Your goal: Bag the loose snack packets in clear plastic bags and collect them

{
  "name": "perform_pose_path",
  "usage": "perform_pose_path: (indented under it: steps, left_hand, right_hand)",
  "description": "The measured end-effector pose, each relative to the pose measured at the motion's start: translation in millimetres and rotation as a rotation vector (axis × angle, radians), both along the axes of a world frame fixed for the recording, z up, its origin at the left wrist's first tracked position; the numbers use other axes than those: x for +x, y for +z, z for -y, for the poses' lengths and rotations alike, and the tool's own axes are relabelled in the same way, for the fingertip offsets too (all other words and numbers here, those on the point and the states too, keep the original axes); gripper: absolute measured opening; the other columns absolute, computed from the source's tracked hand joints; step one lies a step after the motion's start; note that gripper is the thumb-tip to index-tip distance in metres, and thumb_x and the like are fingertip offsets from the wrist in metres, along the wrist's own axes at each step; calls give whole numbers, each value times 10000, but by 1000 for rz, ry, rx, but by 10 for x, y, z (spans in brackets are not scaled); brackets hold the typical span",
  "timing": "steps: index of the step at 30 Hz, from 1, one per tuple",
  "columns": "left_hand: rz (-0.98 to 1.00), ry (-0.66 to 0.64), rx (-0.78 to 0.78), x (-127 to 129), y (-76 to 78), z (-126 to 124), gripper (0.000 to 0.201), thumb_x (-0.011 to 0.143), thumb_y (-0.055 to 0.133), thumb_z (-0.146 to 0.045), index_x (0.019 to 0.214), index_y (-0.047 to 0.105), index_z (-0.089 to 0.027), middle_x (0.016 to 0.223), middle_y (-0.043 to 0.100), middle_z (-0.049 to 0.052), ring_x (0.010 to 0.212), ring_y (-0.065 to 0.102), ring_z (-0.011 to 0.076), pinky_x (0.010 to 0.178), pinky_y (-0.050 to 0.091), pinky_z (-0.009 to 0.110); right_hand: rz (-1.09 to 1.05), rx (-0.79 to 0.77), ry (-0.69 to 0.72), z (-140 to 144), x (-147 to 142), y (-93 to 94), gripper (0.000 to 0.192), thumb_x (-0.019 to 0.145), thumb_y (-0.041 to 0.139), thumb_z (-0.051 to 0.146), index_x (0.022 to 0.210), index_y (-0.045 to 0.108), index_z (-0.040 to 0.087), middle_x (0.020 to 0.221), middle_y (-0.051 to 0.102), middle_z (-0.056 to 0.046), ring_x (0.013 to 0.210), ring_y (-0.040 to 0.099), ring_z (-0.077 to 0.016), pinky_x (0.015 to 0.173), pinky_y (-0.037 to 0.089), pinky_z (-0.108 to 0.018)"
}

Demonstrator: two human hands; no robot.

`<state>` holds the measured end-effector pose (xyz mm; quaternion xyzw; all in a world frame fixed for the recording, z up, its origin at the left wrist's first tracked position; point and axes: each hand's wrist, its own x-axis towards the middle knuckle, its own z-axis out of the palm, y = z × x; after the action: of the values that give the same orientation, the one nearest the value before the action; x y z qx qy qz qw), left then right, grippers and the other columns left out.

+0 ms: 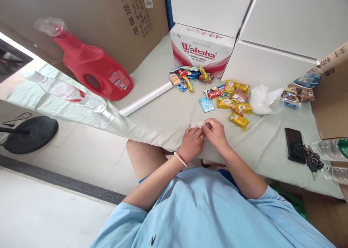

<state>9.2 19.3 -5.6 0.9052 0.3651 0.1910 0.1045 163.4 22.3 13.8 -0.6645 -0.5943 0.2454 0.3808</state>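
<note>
Close to the table's front edge, my left hand (192, 142) and my right hand (215, 132) meet over a small piece of clear plastic (195, 124). Its exact kind is hard to make out. My left fingers are bent over its near side, while my right thumb and fingers pinch its right end. Beyond my hands lie a light-blue packet (206, 105) and a group of yellow-wrapped snacks (225, 102). One more yellow snack packet (239, 120) rests nearest my right hand.
A white roll (146, 98), a red jug (95, 68) and a water bottle (65, 92) are on the left. Behind stand a Wahaha carton (201, 52) and more snacks (187, 75). To the right are a white plastic bag (265, 99), a phone (295, 145) and keys (313, 158).
</note>
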Motion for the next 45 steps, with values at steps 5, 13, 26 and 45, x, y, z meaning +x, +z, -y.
perform_pose_path:
  steps: [5, 13, 26, 45]
  left_hand:
    - [234, -119, -137, -203, -32, 38, 395, 847, 519, -114, 1183, 716, -182, 1316, 680, 133, 1288, 597, 254, 1098, 498, 438]
    - [167, 596, -332, -238, -89, -103, 244, 957, 603, -363, 1089, 701, -182, 1146, 676, 152, 1147, 590, 336, 972, 510, 512]
    - [256, -157, 43, 267, 34, 476, 325, 1012, 494, -185, 1278, 676, -220, 1313, 717, 126, 1336, 595, 257, 1037, 490, 437]
    - [0, 228, 283, -434, -436, -128, 188, 942, 550, -218, 1088, 654, -160, 1103, 711, 165, 1049, 692, 350, 882, 543, 478]
  right_hand:
    - [239, -82, 167, -66, -12, -87, 171, 927, 511, 210, 967, 677, 226, 949, 659, -73, 883, 630, -224, 830, 504, -334]
    - [367, -53, 214, 93, -87, -89, 310, 1020, 394, 225, 1157, 672, 226, 1146, 655, -122, 1075, 635, -255, 971, 517, -378]
    - [-983, -256, -73, 757, 151, 33, 399, 887, 691, 590, 1069, 627, 241, 1120, 743, -59, 1043, 711, -225, 924, 600, -393]
    - [-251, 206, -1155, 395, 3940, 229, 303, 1071, 434, 350, 1074, 643, 131, 919, 686, -70, 764, 686, -161, 692, 594, -341]
